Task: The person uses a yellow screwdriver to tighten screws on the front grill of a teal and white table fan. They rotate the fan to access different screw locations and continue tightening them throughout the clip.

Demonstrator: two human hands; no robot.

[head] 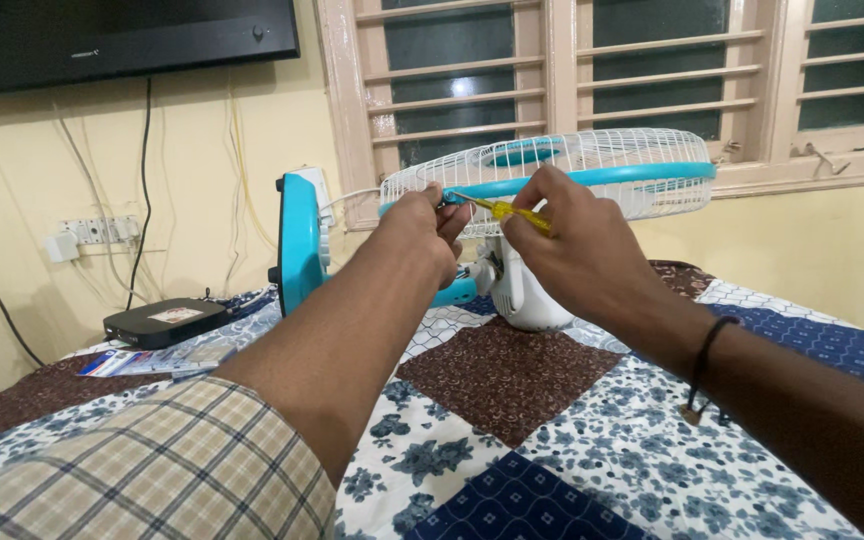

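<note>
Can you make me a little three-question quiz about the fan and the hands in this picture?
1. True or false: the right hand holds a yellow-handled screwdriver.
2. Where does the left hand pinch? A) the black box B) the rim of the fan's cage C) the window bar
3. What does the fan rest on?

Key:
1. True.
2. B: at the turquoise ring of the white wire cage.
3. A patchwork bedcover with blue flowers and brown squares.
</note>
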